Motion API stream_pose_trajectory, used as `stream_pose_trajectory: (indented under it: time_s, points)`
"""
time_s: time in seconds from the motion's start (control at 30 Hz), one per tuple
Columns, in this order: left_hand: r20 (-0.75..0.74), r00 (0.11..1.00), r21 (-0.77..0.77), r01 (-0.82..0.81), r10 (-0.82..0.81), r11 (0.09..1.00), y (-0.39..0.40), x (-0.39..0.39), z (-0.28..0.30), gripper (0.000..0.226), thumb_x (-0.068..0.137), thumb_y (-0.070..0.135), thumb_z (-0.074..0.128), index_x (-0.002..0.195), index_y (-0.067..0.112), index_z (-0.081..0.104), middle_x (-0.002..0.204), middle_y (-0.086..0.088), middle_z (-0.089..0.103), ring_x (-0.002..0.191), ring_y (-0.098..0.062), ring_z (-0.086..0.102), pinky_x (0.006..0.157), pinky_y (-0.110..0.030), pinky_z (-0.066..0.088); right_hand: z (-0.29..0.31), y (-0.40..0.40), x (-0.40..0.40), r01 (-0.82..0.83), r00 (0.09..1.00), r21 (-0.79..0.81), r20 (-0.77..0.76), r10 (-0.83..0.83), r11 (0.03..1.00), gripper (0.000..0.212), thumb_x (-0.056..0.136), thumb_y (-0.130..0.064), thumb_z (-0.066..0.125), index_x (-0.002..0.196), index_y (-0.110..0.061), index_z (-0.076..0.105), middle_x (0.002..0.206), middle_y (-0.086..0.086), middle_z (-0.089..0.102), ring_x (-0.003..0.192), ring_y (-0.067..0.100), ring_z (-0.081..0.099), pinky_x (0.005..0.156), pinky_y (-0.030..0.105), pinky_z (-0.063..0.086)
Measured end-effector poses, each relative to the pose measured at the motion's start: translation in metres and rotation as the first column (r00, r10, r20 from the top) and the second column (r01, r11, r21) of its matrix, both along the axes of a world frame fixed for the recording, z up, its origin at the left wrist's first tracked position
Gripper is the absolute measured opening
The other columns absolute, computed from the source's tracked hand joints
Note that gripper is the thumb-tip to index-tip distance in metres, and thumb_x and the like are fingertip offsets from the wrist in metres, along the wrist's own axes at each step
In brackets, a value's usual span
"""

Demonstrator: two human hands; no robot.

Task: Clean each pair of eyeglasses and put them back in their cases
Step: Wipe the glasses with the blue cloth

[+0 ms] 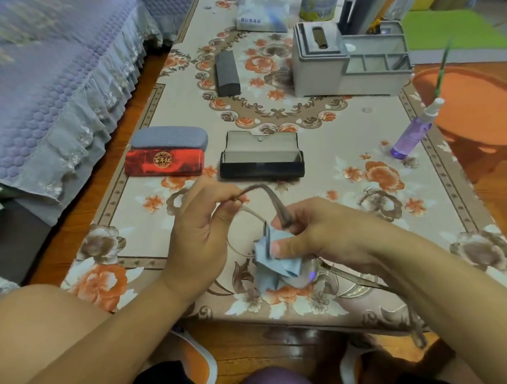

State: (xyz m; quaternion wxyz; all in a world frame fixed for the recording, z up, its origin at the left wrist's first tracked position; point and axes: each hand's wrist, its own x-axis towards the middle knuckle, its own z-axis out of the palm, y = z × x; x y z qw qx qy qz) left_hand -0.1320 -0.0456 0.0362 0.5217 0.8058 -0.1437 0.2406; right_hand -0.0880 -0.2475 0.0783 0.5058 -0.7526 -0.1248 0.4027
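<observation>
A pair of eyeglasses [246, 215] with thin brown temples hangs above the near part of the table. My left hand [202, 227] pinches one temple tip. My right hand [309, 233] pinches a light blue cloth [272, 263] around a lens, thumb on top. Behind the hands an open black case [261, 160] lies empty. To its left stands a red case [164, 162] with a grey case [170, 137] right behind it, both closed. A dark closed case [226, 73] lies farther back.
A purple spray bottle [412, 132] stands at the right on the floral tablecloth [350, 179]. A grey desk organizer [347, 64], a tissue pack [261, 10] and a can [318, 4] are at the back. An orange stool [480, 106] is right, a bed [55, 78] left.
</observation>
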Motion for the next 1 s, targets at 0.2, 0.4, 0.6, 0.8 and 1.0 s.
stream_pose_trajectory:
  time_s: [0.2, 0.4, 0.6, 0.8, 1.0]
  points:
    - [-0.250, 0.926, -0.525, 0.115, -0.282, 0.843, 0.004, 0.010, 0.008, 0.031, 0.093, 0.053, 0.064, 0.113, 0.031, 0.070, 0.107, -0.001, 0.070, 0.100, -0.024, 0.067, 0.090, -0.037, 0.053, -0.003, 0.000, -0.001, 0.165, 0.976, 0.316, -0.190, -0.108, 0.934, 0.015, 0.086, -0.005, 0.071, 0.072, -0.004, 0.068, 0.066, 0.010, 0.067, 0.057, 0.015, 0.063, 0.056, 0.021, 0.051]
    - [-0.267, 0.669, -0.823, 0.217, -0.694, 0.525, 0.012, 0.015, 0.007, 0.090, 0.074, 0.029, 0.089, 0.148, 0.008, 0.045, 0.130, -0.010, 0.063, 0.126, -0.030, 0.060, 0.106, -0.035, 0.047, -0.006, 0.003, 0.001, 0.265, 0.936, 0.402, -0.325, -0.134, 0.876, 0.015, 0.084, -0.010, 0.070, 0.071, -0.004, 0.070, 0.077, 0.018, 0.066, 0.068, 0.026, 0.064, 0.068, 0.029, 0.055]
    - [-0.225, 0.650, -0.837, 0.252, -0.726, 0.485, 0.018, 0.018, 0.010, 0.068, 0.075, 0.023, 0.088, 0.137, 0.014, 0.060, 0.127, -0.010, 0.064, 0.124, -0.031, 0.062, 0.107, -0.037, 0.047, 0.001, 0.000, -0.006, 0.229, 0.950, 0.398, -0.291, -0.115, 0.888, 0.017, 0.095, -0.009, 0.056, 0.089, 0.003, 0.066, 0.082, 0.015, 0.067, 0.071, 0.019, 0.064, 0.068, 0.023, 0.053]
    - [-0.243, 0.642, -0.829, 0.253, -0.728, 0.499, 0.016, 0.013, 0.008, 0.068, 0.075, 0.030, 0.087, 0.135, 0.013, 0.062, 0.124, -0.009, 0.066, 0.122, -0.030, 0.063, 0.107, -0.035, 0.046, 0.003, 0.004, -0.013, 0.142, 0.985, 0.318, -0.142, -0.101, 0.938, 0.015, 0.091, 0.003, 0.064, 0.081, -0.007, 0.070, 0.070, 0.005, 0.071, 0.064, 0.013, 0.066, 0.063, 0.021, 0.051]
    - [-0.205, 0.702, -0.842, 0.228, -0.682, 0.488, 0.021, 0.017, 0.012, 0.066, 0.075, 0.025, 0.088, 0.134, 0.013, 0.062, 0.125, -0.010, 0.066, 0.127, -0.033, 0.061, 0.108, -0.038, 0.046, -0.006, -0.001, 0.004, 0.478, 0.877, 0.277, -0.213, -0.431, 0.834, 0.019, 0.096, 0.003, 0.054, 0.105, 0.019, 0.060, 0.089, 0.019, 0.067, 0.072, 0.023, 0.064, 0.064, 0.032, 0.054]
